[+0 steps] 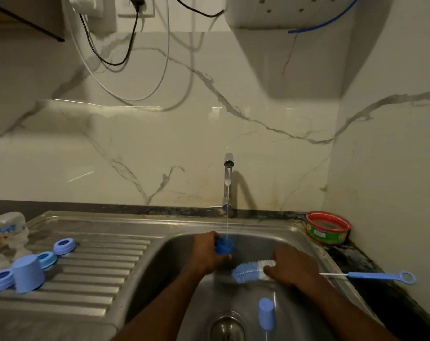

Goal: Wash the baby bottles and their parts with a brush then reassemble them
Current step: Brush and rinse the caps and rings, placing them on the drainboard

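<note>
My left hand (207, 253) holds a small blue bottle part (224, 245) under the thin stream from the tap (228, 184), inside the steel sink (159, 254). My right hand (290, 267) grips the blue-and-white bottle brush (248, 269), whose bristle head points left toward the part. A blue cap (266, 313) lies in the basin near the drain (227, 328). On the drainboard at left sit three blue rings (64, 246) (46, 259) (1, 279) and an upturned blue cup-shaped cap (28, 274). An upside-down clear bottle (9, 230) stands at the far left.
A thin blue nipple brush (378, 276) lies on the dark counter right of the sink. A red-and-green round tub (328, 230) sits in the back right corner. Cables hang on the marble wall above.
</note>
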`<act>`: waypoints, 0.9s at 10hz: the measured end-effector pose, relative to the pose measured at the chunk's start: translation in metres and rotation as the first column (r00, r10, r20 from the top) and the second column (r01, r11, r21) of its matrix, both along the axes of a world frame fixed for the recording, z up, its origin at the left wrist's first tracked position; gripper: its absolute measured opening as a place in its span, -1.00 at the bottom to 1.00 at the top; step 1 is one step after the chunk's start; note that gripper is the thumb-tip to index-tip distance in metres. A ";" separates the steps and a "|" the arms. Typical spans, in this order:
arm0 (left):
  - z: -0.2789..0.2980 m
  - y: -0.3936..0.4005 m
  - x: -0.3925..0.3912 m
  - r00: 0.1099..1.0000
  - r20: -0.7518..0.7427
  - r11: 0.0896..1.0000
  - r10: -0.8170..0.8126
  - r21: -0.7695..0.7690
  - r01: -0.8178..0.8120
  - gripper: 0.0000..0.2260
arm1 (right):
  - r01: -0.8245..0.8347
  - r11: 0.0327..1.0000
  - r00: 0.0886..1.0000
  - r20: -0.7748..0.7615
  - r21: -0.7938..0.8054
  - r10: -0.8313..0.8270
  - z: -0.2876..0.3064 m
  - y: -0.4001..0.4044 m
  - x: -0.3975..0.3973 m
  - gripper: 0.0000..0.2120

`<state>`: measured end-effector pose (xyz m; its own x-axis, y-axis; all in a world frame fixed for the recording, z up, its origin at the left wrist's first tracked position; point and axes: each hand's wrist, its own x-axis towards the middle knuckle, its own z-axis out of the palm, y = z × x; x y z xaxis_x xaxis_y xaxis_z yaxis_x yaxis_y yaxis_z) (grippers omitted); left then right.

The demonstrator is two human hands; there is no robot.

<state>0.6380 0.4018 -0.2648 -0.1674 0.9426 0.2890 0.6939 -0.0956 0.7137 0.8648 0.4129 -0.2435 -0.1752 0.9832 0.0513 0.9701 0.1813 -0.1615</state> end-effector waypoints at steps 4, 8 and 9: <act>0.014 -0.004 -0.003 0.675 -0.738 0.995 -0.022 -0.080 -0.054 -0.51 | -0.063 0.997 0.997 -0.038 0.048 0.065 -0.009 0.005 0.004 -0.63; 0.011 -0.001 0.020 0.433 -0.899 0.995 -0.057 -0.087 -0.051 -0.51 | -0.095 0.989 0.995 0.025 0.116 0.093 -0.005 0.001 0.004 -0.65; 0.013 0.003 0.014 0.616 -0.787 0.998 -0.034 0.005 0.062 -0.47 | -0.082 0.988 0.996 0.038 0.132 0.077 -0.001 -0.001 0.003 -0.67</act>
